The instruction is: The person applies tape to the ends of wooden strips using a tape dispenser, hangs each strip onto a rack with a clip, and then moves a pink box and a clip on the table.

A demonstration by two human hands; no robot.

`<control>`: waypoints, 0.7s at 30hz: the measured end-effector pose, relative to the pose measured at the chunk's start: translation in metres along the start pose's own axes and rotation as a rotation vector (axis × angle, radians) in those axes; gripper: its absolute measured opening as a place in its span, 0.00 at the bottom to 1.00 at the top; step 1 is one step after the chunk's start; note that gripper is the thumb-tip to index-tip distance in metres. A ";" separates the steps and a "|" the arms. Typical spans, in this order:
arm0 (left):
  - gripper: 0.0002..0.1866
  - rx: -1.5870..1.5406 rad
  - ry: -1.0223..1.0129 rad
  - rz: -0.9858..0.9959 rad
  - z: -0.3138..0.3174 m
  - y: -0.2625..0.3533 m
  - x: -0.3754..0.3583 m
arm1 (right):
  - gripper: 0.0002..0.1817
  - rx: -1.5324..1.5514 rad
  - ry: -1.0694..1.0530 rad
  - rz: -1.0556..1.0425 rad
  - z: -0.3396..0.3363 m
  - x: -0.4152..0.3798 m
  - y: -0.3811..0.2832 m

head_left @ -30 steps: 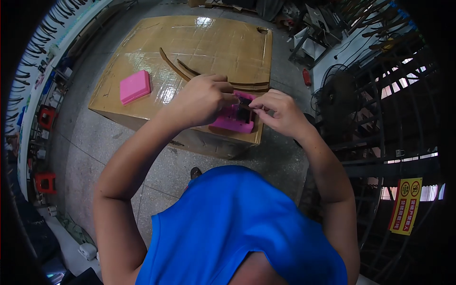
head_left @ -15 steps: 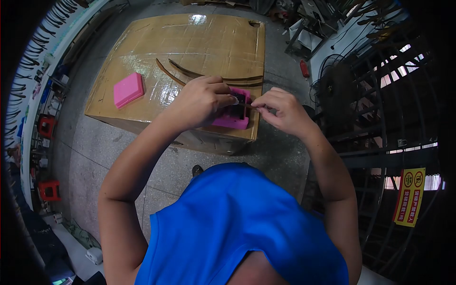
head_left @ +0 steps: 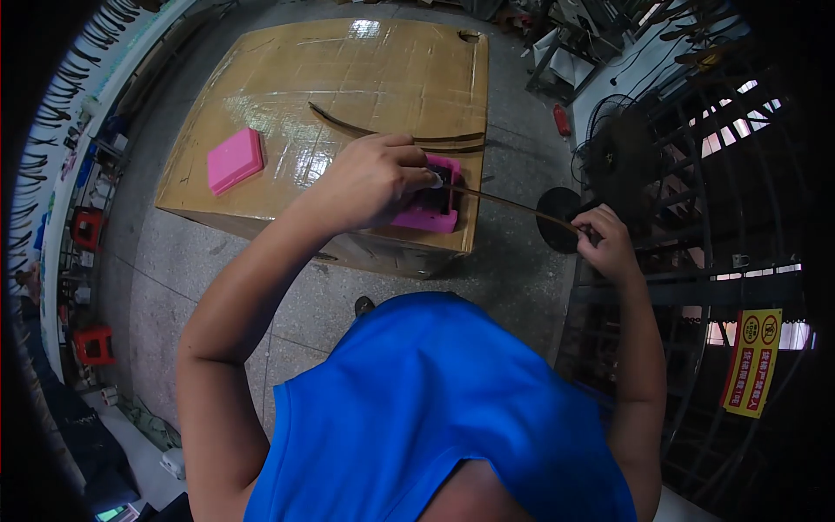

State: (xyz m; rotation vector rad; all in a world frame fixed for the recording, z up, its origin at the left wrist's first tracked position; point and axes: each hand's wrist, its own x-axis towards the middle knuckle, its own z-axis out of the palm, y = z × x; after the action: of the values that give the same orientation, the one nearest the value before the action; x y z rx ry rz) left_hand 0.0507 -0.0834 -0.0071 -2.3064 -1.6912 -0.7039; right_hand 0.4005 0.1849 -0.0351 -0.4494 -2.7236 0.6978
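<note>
A thin brown strip [head_left: 509, 203] stretches from the pink open tray [head_left: 424, 222] out past the cardboard box's right edge. My right hand [head_left: 607, 242] is closed around its far end. Over the tray, my left hand [head_left: 374, 178] is closed, its fingertips pinching a small white piece [head_left: 436, 181] against the strip. Dark material [head_left: 445, 198] shows inside the tray, partly covered by my left hand. Beyond that hand, more dark brown strip [head_left: 348, 129] lies curved on the box; its middle is partly hidden.
The large taped cardboard box [head_left: 252, 78] serves as the work surface. A pink lid-like block [head_left: 235, 162] lies on its left side. To the right are a black fan [head_left: 613, 152], a round black base [head_left: 557, 219] and metal bars [head_left: 687, 226]. Red stools [head_left: 92, 345] stand at left.
My right hand has moved right and slightly down, drawing the strip out from the tray. The strip's curved left end is gone from the box top. My left hand has stayed nearly in place.
</note>
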 end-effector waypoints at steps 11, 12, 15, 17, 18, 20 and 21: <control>0.14 -0.096 0.031 -0.054 0.014 0.008 0.020 | 0.12 -0.164 0.259 -0.136 -0.079 0.014 -0.020; 0.14 -0.132 0.043 -0.095 0.015 0.010 0.022 | 0.14 -0.152 0.324 -0.102 -0.091 0.017 -0.026; 0.15 -0.191 0.054 -0.172 0.019 0.014 0.028 | 0.16 -0.069 0.391 -0.086 -0.126 0.030 -0.034; 0.16 -0.214 0.057 -0.205 0.022 0.016 0.032 | 0.17 0.050 0.442 -0.154 -0.136 0.050 -0.043; 0.16 -0.218 0.050 -0.221 0.023 0.018 0.034 | 0.18 0.172 0.483 -0.224 -0.139 0.060 -0.051; 0.17 -0.213 0.056 -0.224 0.026 0.021 0.038 | 0.19 0.231 0.494 -0.262 -0.144 0.082 -0.076; 0.17 -0.288 0.068 -0.231 0.028 0.022 0.039 | 0.20 0.296 0.497 -0.299 -0.145 0.091 -0.089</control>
State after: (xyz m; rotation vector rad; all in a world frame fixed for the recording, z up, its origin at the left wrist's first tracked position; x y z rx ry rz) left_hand 0.0875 -0.0457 -0.0104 -2.2512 -1.9563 -1.1257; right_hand 0.3494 0.2041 0.1499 -0.1166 -2.1184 0.7675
